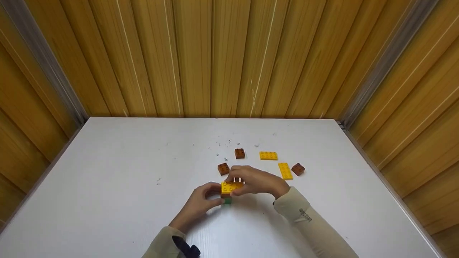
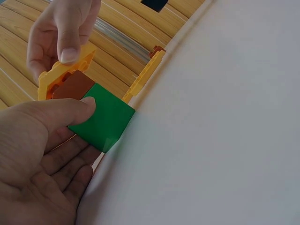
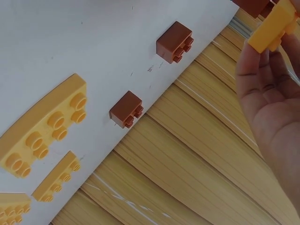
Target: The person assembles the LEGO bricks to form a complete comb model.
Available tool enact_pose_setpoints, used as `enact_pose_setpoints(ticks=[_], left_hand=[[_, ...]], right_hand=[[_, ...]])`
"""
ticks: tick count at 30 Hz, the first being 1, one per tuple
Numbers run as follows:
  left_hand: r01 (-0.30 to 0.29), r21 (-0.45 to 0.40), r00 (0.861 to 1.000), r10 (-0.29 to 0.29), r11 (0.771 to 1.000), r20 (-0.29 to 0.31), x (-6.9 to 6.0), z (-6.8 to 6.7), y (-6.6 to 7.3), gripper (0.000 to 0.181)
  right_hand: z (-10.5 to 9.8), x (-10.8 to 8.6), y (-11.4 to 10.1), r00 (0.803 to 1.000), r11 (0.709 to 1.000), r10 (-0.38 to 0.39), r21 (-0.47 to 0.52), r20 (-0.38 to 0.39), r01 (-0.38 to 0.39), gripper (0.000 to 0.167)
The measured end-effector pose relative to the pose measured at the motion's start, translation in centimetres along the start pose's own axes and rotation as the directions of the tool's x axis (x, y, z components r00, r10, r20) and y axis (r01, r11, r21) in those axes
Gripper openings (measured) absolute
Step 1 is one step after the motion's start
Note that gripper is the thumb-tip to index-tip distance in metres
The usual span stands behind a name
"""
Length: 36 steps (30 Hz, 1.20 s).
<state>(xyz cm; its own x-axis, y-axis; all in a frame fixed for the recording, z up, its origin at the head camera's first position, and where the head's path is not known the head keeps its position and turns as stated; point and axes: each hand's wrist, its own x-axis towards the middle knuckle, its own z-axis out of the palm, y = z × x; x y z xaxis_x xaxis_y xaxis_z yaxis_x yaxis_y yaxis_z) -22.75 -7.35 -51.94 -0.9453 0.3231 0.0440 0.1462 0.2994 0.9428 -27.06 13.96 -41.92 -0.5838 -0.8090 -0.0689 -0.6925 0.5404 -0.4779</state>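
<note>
Nearest to me is my left sleeve (image 1: 163, 243), with a black device (image 1: 186, 247) at the cuff; my right sleeve (image 1: 308, 215) bears dark lettering. My left hand (image 1: 198, 201) grips the green block (image 2: 103, 117): the thumb lies across its face, the fingers curl round behind, parted only by the width of the piece. The brown block (image 2: 74, 86) sits against the green block, above it in the head view.

My right hand (image 1: 256, 181) pinches the held yellow plate (image 1: 227, 186), thumb on the near edge, fingers at the far edge. This plate is tilted over the brown block; studs show in the gap, so the two are not flush. Whether they touch at one edge I cannot tell.

Beyond, on the white tabletop (image 1: 118, 186), I record a first loose brown brick (image 1: 223, 168) just past my right fingertips. A large-looking yellow plate (image 3: 47, 124) shows only in the right wrist view. Further right lie a slanted yellow plate (image 1: 285, 171) and, just beside it, a dark brown brick (image 1: 298, 169). Farther off are a crosswise yellow plate (image 1: 268, 155) and a far brown brick (image 1: 239, 153). Wood-patterned panels (image 1: 229, 61) stand behind.
</note>
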Motion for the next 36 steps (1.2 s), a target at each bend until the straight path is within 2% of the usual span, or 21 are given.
enact_pose_setpoints(ticks=[14, 23, 29, 36], left_hand=[[-0.008, -0.003, 1.000, 0.008, 1.000, 0.002, -0.6, 0.1, -0.1, 0.038], [-0.026, -0.014, 1.000, 0.027, 1.000, 0.015, -0.1, 0.0, 0.3, 0.037], [-0.007, 0.001, 1.000, 0.007, 1.000, 0.003, 0.1, -0.4, 0.6, 0.037], [0.003, 0.008, 1.000, -0.003, 1.000, 0.002, -0.5, -0.5, 0.5, 0.037]], right_hand=[[0.3, 0.1, -0.5, 1.000, 1.000, 0.011, -0.013, 0.011, -0.010, 0.029], [-0.3, 0.2, -0.3, 1.000, 1.000, 0.025, 0.005, 0.014, -0.025, 0.027], [-0.8, 0.7, -0.4, 0.999, 0.998, 0.046, 0.031, 0.024, -0.046, 0.028], [-0.6, 0.9, -1.0, 0.996, 0.997, 0.073, 0.031, 0.050, -0.074, 0.030]])
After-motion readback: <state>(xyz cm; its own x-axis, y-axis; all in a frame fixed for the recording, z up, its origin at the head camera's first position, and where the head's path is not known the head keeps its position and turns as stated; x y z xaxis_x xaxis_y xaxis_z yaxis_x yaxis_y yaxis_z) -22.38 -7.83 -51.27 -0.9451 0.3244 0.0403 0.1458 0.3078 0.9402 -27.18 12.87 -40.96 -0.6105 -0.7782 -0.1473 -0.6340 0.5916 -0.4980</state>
